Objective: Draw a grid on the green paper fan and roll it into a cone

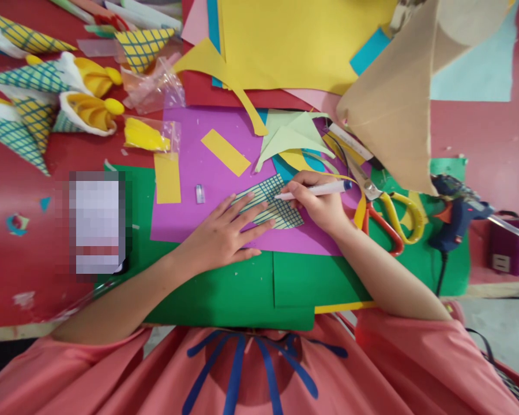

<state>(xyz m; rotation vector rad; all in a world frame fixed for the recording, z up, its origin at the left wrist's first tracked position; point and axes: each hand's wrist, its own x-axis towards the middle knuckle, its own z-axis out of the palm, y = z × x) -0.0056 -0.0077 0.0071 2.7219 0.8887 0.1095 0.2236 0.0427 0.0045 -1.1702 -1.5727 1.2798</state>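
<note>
A pale green paper piece [289, 208] lies on the purple sheet [190, 222]. Dark lines run along it, crossed into a grid on its right part. My left hand [229, 230] rests flat over its left side, fingers spread, hiding some of the lines. Between the fingers of my right hand [318, 202] is a white marker [328, 188] with a dark blue end. Its tip points left and appears to meet the paper's gridded part; the exact contact is too small to tell.
Scissors [384, 216] and a blue glue gun [458, 219] lie to the right. Cut strips and pale green scraps [292, 141] are just beyond my hands. Paper cones [30, 78] fill the far left. A tan paper cone [393, 98] stands at right, near yellow sheets [298, 46].
</note>
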